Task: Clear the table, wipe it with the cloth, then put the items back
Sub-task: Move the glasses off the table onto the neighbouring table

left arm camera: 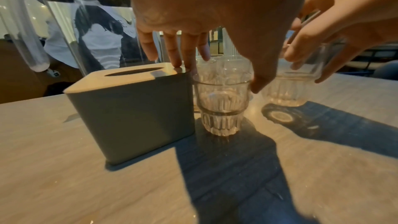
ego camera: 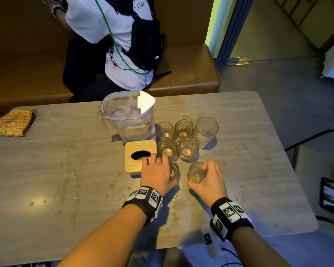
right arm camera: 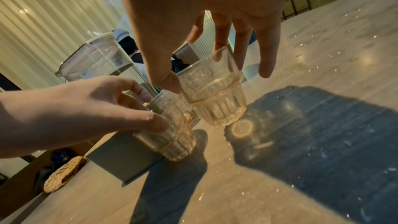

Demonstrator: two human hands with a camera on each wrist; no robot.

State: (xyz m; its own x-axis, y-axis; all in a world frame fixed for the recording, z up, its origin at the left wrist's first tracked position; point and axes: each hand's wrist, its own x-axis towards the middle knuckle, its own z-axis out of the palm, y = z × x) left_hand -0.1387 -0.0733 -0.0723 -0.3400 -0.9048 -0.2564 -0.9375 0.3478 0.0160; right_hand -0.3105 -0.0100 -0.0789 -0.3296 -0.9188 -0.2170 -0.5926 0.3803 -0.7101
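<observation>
Nearest the near edge of the wet grey wood-grain table (ego camera: 66,199), the right hand (ego camera: 210,182) curls round a small ribbed clear tumbler (ego camera: 196,173) just off the surface, while the left hand (ego camera: 158,174) spreads over a second ribbed tumbler (left arm camera: 221,101), thumb on its wall, fingertips on the wooden-lidded grey tissue box (left arm camera: 133,113). Light, rigid and breakable, these glasses look slippery, so mid-wall holds suit. Beyond crowd five more glasses (ego camera: 183,139) and the heavy clear plastic pitcher (ego camera: 129,118); open room lies left, toward the gold-patterned cloth (ego camera: 14,122).
</observation>
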